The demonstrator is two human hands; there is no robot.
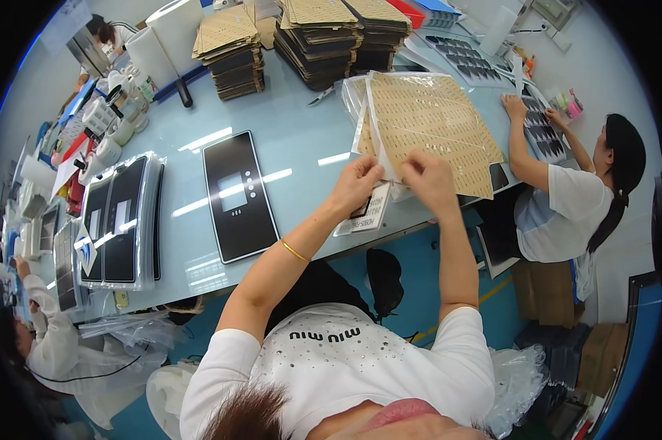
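The black panel [240, 233] lay flat on the bench [301, 132], and the tan sheets [437, 121] I was handling lay to the right of it, loosely fanned with a clear plastic bag [353, 94] showing at their far left edge. Both my hands were to the right of the panel too, at the near left part of those sheets, which spread out just beyond my knuckles. My left hand [356, 183], the one nearer the panel, had its fingers pinched together on the sheets' near corner; which layer they had hold of, I could not tell. My right hand [430, 180], farther to the right of the panel, was curled over the sheets' near edge with its fingers drawn in; I could not tell whether they held anything. A white label card [375, 213] sat right of the panel, partly under my left hand. I wore a gold bangle [295, 251] on my left forearm, which crossed near the panel's lower right corner.

Left of the panel stood a bundle of wrapped panels [122, 253]. Beyond it rose stacks of sheets [312, 51], and beyond it to the left, white rolls [153, 55]. Far right of it, a co-worker [565, 209] reached over dark pieces [542, 136].
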